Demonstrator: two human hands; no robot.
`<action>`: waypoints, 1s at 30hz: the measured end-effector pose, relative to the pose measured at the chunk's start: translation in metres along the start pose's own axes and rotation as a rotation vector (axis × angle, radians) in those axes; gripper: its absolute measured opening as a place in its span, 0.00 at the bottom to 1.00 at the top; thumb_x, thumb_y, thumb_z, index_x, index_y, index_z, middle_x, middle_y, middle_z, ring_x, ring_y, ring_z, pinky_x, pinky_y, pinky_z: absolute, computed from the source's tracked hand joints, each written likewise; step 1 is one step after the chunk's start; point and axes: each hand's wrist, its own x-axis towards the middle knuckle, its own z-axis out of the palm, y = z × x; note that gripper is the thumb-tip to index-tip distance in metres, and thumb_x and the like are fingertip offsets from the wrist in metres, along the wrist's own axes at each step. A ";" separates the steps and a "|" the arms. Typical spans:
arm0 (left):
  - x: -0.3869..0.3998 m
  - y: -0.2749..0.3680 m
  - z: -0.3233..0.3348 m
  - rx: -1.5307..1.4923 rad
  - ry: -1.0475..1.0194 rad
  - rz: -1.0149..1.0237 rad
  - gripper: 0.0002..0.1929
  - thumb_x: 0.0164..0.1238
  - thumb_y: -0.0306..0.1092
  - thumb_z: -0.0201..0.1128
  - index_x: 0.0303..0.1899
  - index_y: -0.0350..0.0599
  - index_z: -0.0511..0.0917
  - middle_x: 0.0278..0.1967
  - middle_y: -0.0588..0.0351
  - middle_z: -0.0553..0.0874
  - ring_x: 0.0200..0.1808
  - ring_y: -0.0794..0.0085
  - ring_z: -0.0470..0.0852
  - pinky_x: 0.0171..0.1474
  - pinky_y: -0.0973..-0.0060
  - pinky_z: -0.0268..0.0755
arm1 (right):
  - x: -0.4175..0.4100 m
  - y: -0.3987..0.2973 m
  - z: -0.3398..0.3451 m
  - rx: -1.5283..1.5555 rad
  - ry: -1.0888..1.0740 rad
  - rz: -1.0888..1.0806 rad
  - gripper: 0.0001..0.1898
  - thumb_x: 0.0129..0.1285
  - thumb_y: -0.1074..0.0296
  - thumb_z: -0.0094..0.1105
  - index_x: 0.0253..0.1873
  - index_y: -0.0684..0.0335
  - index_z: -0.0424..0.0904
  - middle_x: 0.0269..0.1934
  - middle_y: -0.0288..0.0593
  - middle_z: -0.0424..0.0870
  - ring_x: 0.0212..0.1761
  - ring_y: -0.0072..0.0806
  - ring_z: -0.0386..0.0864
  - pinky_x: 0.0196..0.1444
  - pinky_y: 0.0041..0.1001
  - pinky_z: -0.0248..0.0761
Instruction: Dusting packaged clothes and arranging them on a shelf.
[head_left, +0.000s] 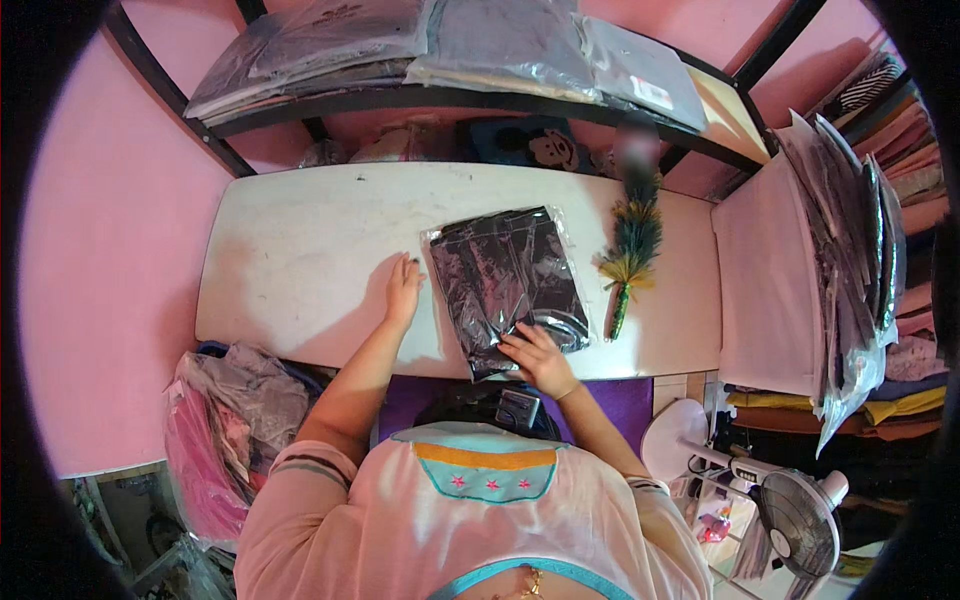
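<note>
On the white tabletop (315, 247) lies a folded dark garment in a clear plastic bag (502, 270), turned slightly at an angle. My right hand (536, 356) rests with spread fingers on the bag's lower right part, near the table's front edge. Light glints off the wrinkled plastic around those fingers. My left hand (405, 292) is just left of the bag, a small gap from its edge, fingers extended and holding nothing. Whether its edge touches the tabletop is hard to tell.
A green and yellow feather duster (628, 255) lies right of the bag. Bagged garments (502, 52) fill a black-framed shelf behind the table; more (855, 247) are stacked at right. Bagged clothes (232, 427) stand front left. A white fan (799, 517) is on the floor at right.
</note>
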 end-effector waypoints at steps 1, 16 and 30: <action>0.001 0.015 0.010 -0.044 0.006 -0.081 0.25 0.69 0.39 0.55 0.62 0.37 0.63 0.49 0.51 0.79 0.44 0.71 0.80 0.42 0.78 0.71 | 0.005 -0.003 -0.019 0.024 -0.035 0.001 0.22 0.51 0.56 0.63 0.51 0.57 0.77 0.53 0.40 0.77 0.61 0.44 0.68 0.63 0.43 0.60; 0.080 0.042 -0.021 -0.037 0.068 -0.076 0.15 0.62 0.35 0.61 0.48 0.37 0.78 0.37 0.56 0.83 0.39 0.71 0.78 0.48 0.73 0.68 | -0.101 0.153 -0.020 0.231 0.592 1.258 0.14 0.60 0.62 0.57 0.45 0.62 0.69 0.21 0.34 0.71 0.13 0.17 0.65 0.11 0.21 0.58; -0.074 0.004 -0.100 0.273 -0.321 -0.330 0.12 0.65 0.41 0.59 0.37 0.41 0.80 0.31 0.58 0.84 0.27 0.78 0.79 0.28 0.80 0.66 | 0.003 0.013 -0.015 0.019 -0.057 0.692 0.14 0.64 0.63 0.50 0.53 0.60 0.69 0.31 0.60 0.80 0.32 0.57 0.78 0.33 0.49 0.71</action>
